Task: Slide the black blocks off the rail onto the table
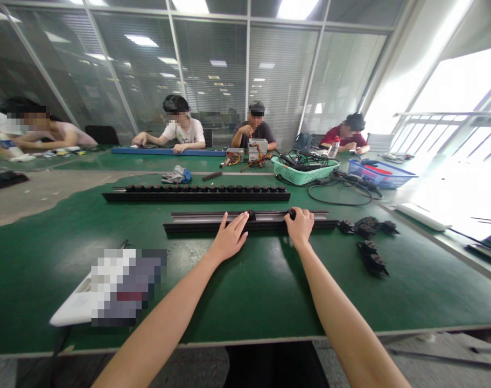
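Note:
A long black rail (197, 228) with a silvery inner channel lies across the green table in front of me. My left hand (228, 238) rests on it, fingers stretched out, the tips touching a small black module (251, 215) seated in the channel. Farther right, my right hand (300, 226) has its fingers closed around another black module (290, 214) at the channel; the fingers partly hide it. Behind lies a second black rail (197, 197), lined with several similar modules. Loose black modules (366, 227) sit off the near rail's right end, with more (373, 260) closer to me.
A white device with a blurred screen (76, 302) lies front left. Gloves (176, 174) lie behind the far rail. A green basket (306, 175) of cables, a loose black cable (342, 203) and a blue basket (391, 178) stand back right. Several people sit across the table.

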`<state>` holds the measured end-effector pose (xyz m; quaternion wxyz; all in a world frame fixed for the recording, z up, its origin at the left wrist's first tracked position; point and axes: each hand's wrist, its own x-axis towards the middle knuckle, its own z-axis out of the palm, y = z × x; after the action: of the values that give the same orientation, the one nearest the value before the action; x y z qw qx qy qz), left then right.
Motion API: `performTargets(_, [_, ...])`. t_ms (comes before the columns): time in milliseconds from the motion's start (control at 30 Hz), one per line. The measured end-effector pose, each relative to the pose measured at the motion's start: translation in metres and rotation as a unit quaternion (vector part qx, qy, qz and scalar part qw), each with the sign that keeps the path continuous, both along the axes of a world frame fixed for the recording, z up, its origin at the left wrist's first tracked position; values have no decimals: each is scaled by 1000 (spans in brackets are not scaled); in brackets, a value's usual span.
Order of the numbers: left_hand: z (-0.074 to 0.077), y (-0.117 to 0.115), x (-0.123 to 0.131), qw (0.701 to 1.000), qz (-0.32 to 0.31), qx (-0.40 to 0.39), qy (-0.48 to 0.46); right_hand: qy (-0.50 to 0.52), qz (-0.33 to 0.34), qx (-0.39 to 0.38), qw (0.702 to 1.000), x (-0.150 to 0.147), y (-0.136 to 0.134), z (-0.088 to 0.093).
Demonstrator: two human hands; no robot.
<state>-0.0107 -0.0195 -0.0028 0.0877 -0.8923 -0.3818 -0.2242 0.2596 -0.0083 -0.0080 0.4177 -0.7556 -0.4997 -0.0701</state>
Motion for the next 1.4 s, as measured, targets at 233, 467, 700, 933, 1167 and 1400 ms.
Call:
performTargets(233, [0,0,0,1000,-1,-2,-1,5,-11,-8,1000,3,-1,1])
performTargets(467, [-1,0,0,1000,-1,-4,-1,7,-16,-9,1000,6,-1,0])
performTargets(700, [0,0,0,1000,0,-6,0,10,-19,-18,1000,4,-1,1])
performTargets(933, [1,-1,0,1000,-2,-10,-5,13,-22,-18,1000,6,-1,2])
performTargets(1167, [2,-1,0,1000,-4,-4,-5,20,-25,-5,999,7,-2,2])
performTargets(1400, [0,0,0,1000,3,-2,3,18,-33,-5,999,9,-2,2])
